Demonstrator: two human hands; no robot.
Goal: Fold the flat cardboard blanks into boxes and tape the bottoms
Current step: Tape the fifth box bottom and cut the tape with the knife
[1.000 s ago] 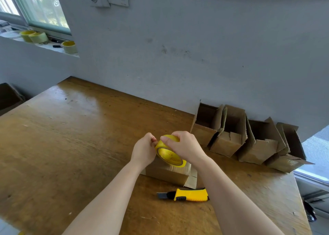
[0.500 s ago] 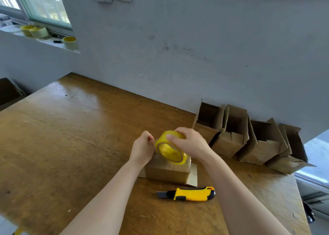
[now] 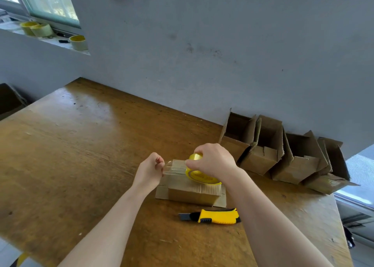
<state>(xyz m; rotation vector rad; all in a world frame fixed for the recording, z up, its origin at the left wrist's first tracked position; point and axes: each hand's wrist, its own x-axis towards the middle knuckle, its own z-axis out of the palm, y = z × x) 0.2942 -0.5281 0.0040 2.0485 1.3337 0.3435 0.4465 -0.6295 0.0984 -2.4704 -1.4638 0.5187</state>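
A small cardboard box (image 3: 193, 193) lies upside down on the wooden table (image 3: 66, 155), flaps spread flat at its sides. Over its top my right hand (image 3: 212, 161) grips a yellow tape roll (image 3: 199, 176). My left hand (image 3: 149, 170) pinches the free end of a clear tape strip (image 3: 175, 166), stretched between the two hands above the box's left end. A yellow utility knife (image 3: 214, 217) lies just in front of the box, blade pointing left.
Several folded open boxes (image 3: 261, 145) lean in a row against the grey wall at the right. Spare tape rolls (image 3: 78, 42) sit on the window ledge at the far left. The table's right edge drops off beyond the boxes.
My hands have drawn apart: the left one has pulled a strip of tape off the roll to the left, and the roll has come down lower over the box.
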